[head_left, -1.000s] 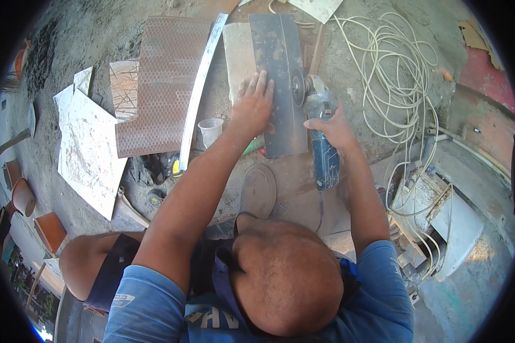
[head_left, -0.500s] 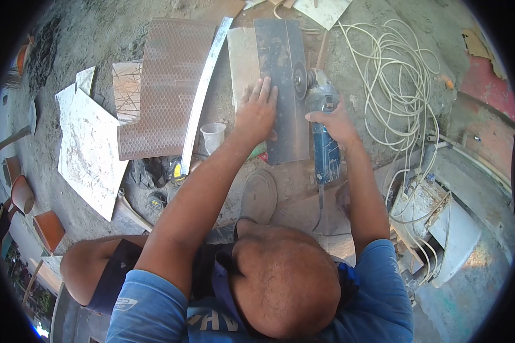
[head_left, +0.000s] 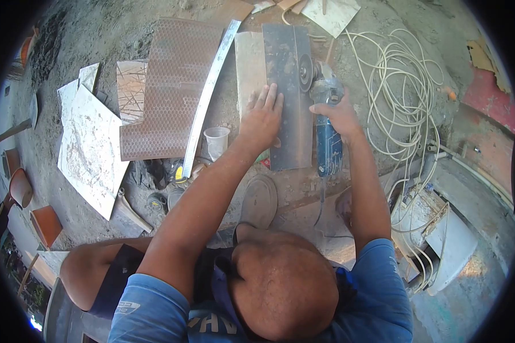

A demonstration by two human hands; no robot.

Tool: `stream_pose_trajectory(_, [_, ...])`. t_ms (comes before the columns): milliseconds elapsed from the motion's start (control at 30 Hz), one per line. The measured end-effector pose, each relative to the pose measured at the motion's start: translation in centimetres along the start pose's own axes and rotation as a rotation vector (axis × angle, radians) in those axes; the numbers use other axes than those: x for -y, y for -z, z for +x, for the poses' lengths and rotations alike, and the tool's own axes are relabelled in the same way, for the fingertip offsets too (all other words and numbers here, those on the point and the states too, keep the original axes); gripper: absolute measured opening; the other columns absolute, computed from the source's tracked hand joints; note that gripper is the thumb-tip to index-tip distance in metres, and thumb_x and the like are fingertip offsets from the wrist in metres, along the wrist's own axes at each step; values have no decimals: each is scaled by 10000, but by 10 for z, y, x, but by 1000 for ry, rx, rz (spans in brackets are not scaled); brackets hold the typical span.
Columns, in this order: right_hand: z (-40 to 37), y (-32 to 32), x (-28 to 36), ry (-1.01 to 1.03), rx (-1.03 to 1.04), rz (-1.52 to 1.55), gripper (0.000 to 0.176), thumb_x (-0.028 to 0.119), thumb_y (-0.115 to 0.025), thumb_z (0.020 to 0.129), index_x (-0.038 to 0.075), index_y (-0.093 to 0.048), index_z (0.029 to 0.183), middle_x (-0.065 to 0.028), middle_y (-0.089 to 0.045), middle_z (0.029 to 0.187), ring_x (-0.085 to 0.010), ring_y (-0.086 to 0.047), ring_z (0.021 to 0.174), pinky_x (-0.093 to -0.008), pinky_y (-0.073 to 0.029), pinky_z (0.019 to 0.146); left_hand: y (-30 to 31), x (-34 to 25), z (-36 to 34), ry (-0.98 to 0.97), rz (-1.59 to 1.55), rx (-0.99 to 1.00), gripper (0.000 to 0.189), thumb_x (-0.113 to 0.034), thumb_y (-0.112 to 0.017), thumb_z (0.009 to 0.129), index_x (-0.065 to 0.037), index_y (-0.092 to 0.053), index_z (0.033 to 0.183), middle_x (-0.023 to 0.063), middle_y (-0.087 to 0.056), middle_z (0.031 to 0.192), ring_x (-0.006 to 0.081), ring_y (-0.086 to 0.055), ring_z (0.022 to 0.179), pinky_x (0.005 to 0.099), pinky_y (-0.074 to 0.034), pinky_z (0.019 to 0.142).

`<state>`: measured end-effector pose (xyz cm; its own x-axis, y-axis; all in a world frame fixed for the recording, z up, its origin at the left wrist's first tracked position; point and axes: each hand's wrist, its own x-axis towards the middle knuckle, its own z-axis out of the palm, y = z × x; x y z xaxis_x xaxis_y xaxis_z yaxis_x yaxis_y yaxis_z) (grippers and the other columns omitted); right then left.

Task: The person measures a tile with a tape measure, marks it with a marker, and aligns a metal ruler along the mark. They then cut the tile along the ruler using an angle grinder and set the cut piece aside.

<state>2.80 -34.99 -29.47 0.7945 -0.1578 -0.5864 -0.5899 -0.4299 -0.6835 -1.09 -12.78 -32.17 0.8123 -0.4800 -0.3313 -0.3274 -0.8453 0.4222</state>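
Note:
A long dark tile (head_left: 281,126) with a thin line running lengthwise lies on the ground, beside and partly over a pale board (head_left: 249,63). My left hand (head_left: 261,114) rests flat across its left side, fingers stretched out. In my right hand (head_left: 344,117) is a blue angle grinder (head_left: 329,146), gripped around its body with the thumb over the top. Its disc (head_left: 306,72) stands on edge at the tile's right part, along the line. The grinder's cord trails back toward my foot.
A metal straightedge (head_left: 210,91) lies left of the board, over a honeycomb-patterned brown tile (head_left: 177,91). A plastic cup (head_left: 216,142) and tape measure (head_left: 178,172) sit near my left forearm. Coiled pale cable (head_left: 400,97) spreads at right. Broken white tile pieces (head_left: 91,148) lie at left.
The grinder has advanced a little along the tile, away from me, with my right hand. My left hand stays flat on the tile. The whole view has shifted slightly.

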Motion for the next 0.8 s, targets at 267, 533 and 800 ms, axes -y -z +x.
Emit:
stream_pose_trajectory(267, [15,2,15,-6,46,32,1195,205,-884,573,-76,-172,1491,-241,-556,1283,-298,-598,1127,-374,-504,936,-2,0,0,-7,4,-17,1165,-365,-918,543,2,-331,1480,204,-259,1574,327,-250,1474,475,-223,1206])
stream_pose_trajectory(533, [37,1,21,-21,44,20,1223,185,-882,592,-68,-115,1510,-237,-546,1284,-287,-597,1120,-368,-515,918,3,-1,1,10,31,54,1177,-410,-900,583,-21,-282,1506,196,-211,1592,326,-215,1487,472,-200,1216])
stream_pose_trajectory(800, [49,-3,44,6,29,97,1076,149,-879,601,-49,-241,1444,-200,-569,1219,-265,-612,1057,-372,-529,884,4,0,1,6,36,51,1179,-422,-891,589,-25,-273,1510,195,-205,1595,321,-211,1490,470,-198,1217])
